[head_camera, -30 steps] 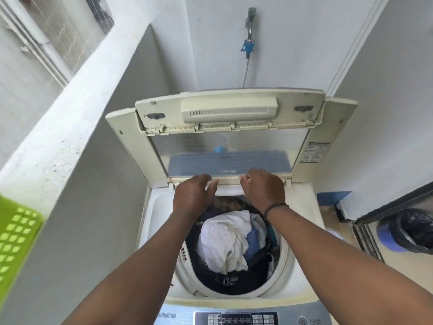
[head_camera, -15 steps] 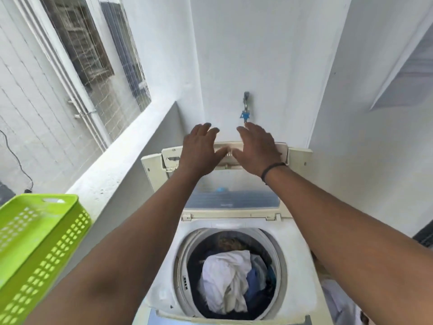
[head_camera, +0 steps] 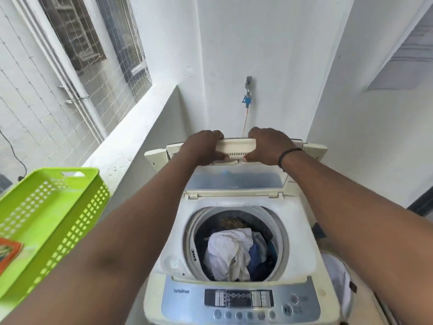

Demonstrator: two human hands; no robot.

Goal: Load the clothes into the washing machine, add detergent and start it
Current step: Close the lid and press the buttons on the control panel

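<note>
Head view looks down over a top-loading washing machine (head_camera: 236, 273) whose folding lid (head_camera: 236, 179) stands raised at the back. Both arms reach forward to the lid's upper edge, where a cream handle bar (head_camera: 237, 148) runs across. The left hand (head_camera: 203, 147) grasps the bar's left end, fingers curled over the top and thumb underneath; the right hand (head_camera: 269, 146) grasps the right end the same way (a dark band (head_camera: 289, 154) circles that wrist).

Below the lid the drum (head_camera: 236, 242) lies uncovered, and the clothes (head_camera: 234, 254) sit inside it: a crumpled white garment on top, with blue and dark pieces beside and beneath it, and something brownish toward the back. The control panel (head_camera: 241, 301) with its display and row of round buttons runs along the machine's near edge.

At the left a lime-green perforated basket (head_camera: 54, 214) rests on a white ledge (head_camera: 131, 141), with an orange packet (head_camera: 9, 254) lying inside it. A tap with a blue fitting (head_camera: 247, 95) is fixed to the white wall behind the machine. A white laundry bag (head_camera: 337, 282) stands just beside the machine on the right.
</note>
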